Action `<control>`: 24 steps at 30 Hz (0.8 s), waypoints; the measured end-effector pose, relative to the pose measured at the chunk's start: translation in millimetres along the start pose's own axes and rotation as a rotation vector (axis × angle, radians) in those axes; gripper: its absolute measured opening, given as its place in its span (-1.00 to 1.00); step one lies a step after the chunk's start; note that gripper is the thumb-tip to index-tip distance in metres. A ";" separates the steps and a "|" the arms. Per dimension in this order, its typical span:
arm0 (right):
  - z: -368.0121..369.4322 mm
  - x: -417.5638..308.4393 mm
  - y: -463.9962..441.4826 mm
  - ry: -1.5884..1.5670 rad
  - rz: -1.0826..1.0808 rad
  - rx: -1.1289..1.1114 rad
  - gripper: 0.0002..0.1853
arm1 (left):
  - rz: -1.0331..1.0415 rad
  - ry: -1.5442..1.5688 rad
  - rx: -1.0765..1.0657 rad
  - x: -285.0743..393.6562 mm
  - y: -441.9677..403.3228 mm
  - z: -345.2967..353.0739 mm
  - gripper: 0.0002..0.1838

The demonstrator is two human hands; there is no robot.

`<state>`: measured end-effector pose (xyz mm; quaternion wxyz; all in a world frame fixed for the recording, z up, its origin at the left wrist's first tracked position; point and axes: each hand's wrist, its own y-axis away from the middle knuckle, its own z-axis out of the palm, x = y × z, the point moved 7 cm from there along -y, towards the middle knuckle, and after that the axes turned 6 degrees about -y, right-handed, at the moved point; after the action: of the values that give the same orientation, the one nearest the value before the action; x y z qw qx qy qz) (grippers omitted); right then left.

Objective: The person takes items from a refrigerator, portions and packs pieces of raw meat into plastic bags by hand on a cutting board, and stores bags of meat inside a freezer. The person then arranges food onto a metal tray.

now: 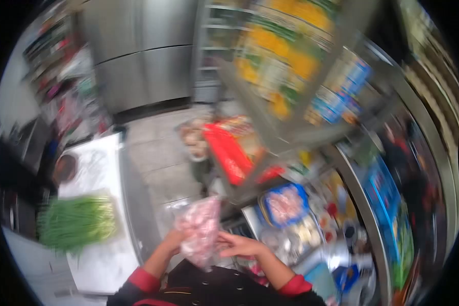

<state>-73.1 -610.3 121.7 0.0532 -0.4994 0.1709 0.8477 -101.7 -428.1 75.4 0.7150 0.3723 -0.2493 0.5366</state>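
A clear plastic bag of pinkish, pale pieces (pixel 199 229), perhaps raw meat, is held upright in front of my dark jacket. My left hand (pixel 174 241) grips its left side, and the fingers are partly hidden behind it. On the other side, my right hand (pixel 240 246) has its fingers stretched out and apart, with the tips at the bag's edge. Motion blur hides whether they touch it. Close to my right hand is a blue-rimmed container (pixel 303 201) of similar pink pieces.
To the left, a white worktop (pixel 104 265) bears a pile of green stalks (pixel 76 223). A metal shelf unit (pixel 283 140) with cartons and a red package (pixel 227 155) rises ahead on the right. Steel cabinet doors (pixel 166 74) stand at the back beyond the tiled floor (pixel 153 148).
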 end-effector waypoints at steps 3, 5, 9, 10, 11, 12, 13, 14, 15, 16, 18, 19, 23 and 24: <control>-43.1 12.0 -60.3 -0.494 -0.107 0.173 0.12 | 0.051 -0.216 0.156 46.0 -1.7 -17.4 -0.34; -44.3 14.6 -106.0 -0.570 -0.076 0.157 0.05 | 0.257 -0.263 0.189 61.3 -10.1 -32.8 -0.20; -75.6 63.7 -159.9 -0.559 0.177 0.098 -0.16 | 0.422 -1.071 0.131 96.6 -9.0 -34.8 -0.10; -80.5 66.1 -172.5 -0.637 0.196 0.161 -0.29 | 0.410 -1.244 0.060 102.0 -7.8 -30.1 -0.09; -85.6 68.9 -182.1 -0.718 0.209 0.231 -0.40 | 0.390 -1.241 0.067 116.4 -8.2 -35.7 -0.09; -65.7 51.3 -201.8 -1.015 0.263 -0.088 -0.40 | 0.143 -1.194 -0.020 133.6 -15.0 -44.7 -0.10; -69.1 41.5 -221.7 -1.038 0.233 -0.126 -0.41 | -0.097 -1.146 -0.104 140.7 -21.3 -54.5 -0.10; -75.6 35.8 -244.6 -0.997 0.213 -0.096 -0.43 | -0.031 -1.186 -0.042 151.9 -27.6 -69.4 -0.17; -83.3 27.6 -270.8 -0.938 0.189 -0.066 -0.45 | -0.042 -1.217 -0.033 164.6 -29.8 -78.6 -0.17; -88.4 16.4 -298.1 -0.910 0.177 -0.072 -0.46 | 0.033 -1.126 0.089 187.6 -31.4 -88.7 -0.20; -96.6 -10.9 -356.2 -0.854 0.148 -0.106 -0.49 | 0.050 -1.004 0.320 227.5 -31.1 -105.9 -0.26; -95.5 -27.3 -386.8 -0.844 0.137 -0.132 -0.51 | 0.024 -1.037 0.313 237.7 -31.2 -108.8 -0.26; -81.4 -89.5 -512.3 -0.779 0.097 -0.213 -0.57 | 0.165 -0.863 0.636 283.4 -14.7 -136.1 -0.31; -78.6 -97.6 -540.8 -0.760 0.099 -0.214 -0.58 | 0.184 -0.828 0.706 286.3 -8.2 -146.1 -0.33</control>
<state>181.4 -123.3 43.3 0.0192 -0.1440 0.0735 0.9867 -14.3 -145.9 202.3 0.3389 0.7461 -0.3462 0.4567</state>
